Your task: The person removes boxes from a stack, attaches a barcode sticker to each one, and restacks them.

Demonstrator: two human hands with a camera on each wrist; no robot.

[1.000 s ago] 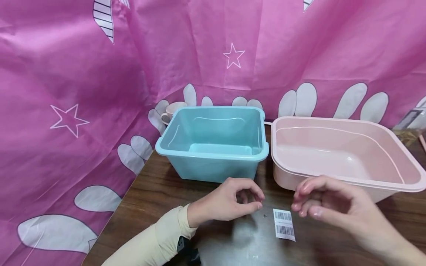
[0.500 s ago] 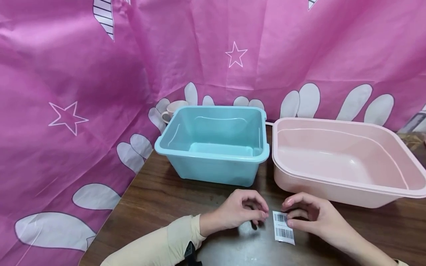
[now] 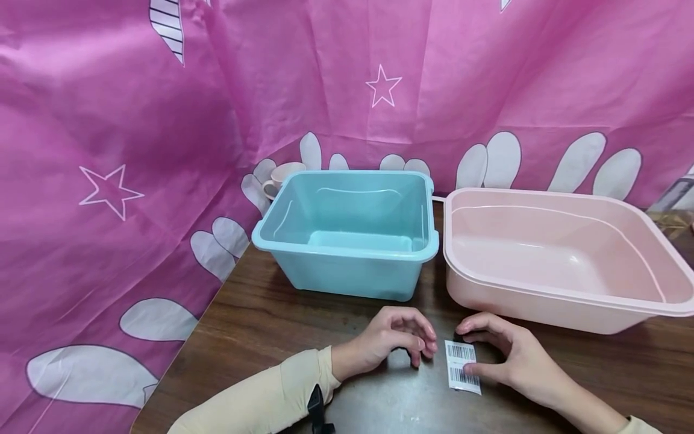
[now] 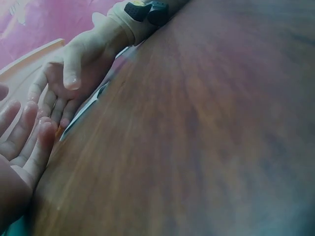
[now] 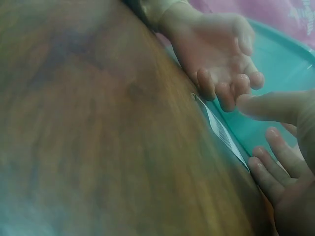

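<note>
A white label with two barcodes [image 3: 459, 352] lies on the dark wooden table between the two hands. Just left of it, my left hand [image 3: 387, 340] hovers low over the table, fingers loosely bent, holding nothing. My right hand [image 3: 509, 358] is at the label's right side, its thumb over the label's edge; whether the thumb touches it cannot be told. In the left wrist view the right hand [image 4: 81, 69] shows its palm with spread fingers. The right wrist view shows the label [image 5: 224, 132] below the left hand [image 5: 214, 51], whose fingers are relaxed.
A blue bin [image 3: 347, 271] stands behind the left hand, with a pale cup [image 3: 287, 171] behind its left corner. A pink basin [image 3: 542, 304] stands behind the right hand. A pink patterned cloth [image 3: 303, 78] hangs behind and to the left, along the table's left edge.
Both hands have come down toward the table from a second ago. The right hand has moved left to the label, and its thumb now overlaps it. The label has stayed in place.
</note>
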